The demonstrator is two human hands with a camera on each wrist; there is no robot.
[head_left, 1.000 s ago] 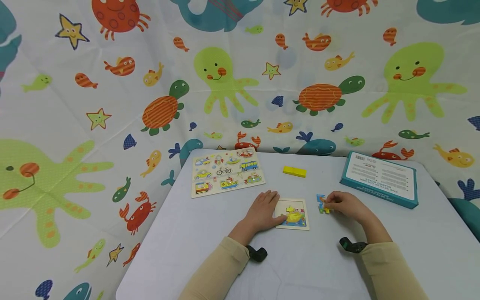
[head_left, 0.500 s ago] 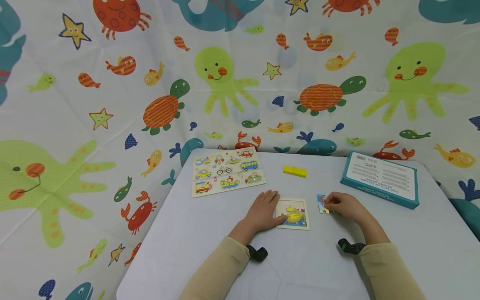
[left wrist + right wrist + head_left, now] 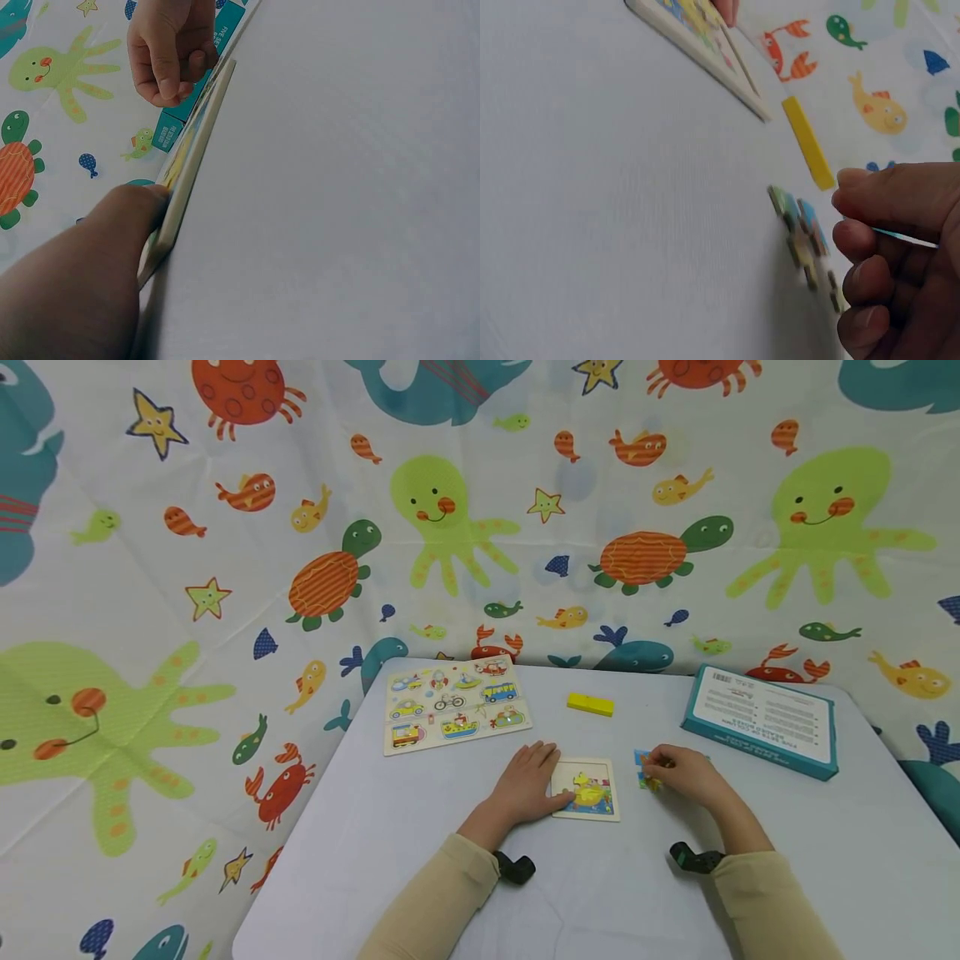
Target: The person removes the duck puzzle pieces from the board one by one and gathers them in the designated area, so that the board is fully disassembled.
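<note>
Over at centre right of the head view, the right hand has crept slightly toward the left over the small loose jigsaw pieces printed in blue, green and yellow, while the left hand has stayed put. The change is slight: the square, pale wooden puzzle tray, just below centre of the frame, still shows the same yellow duck picture below bare wood, so the work inside it looks no further along.

The right fingers are curled in, thumb close to the fingertips; whether they pinch a piece I cannot tell (in its own wrist view, the pieces run behind the fingers). The left hand lies flat with straight fingers, gripping nothing, its thumb resting on the tray.

Farther back are a yellow oblong block at upper centre-right of the tabletop and a teal cardboard box with a white label at right.
</note>
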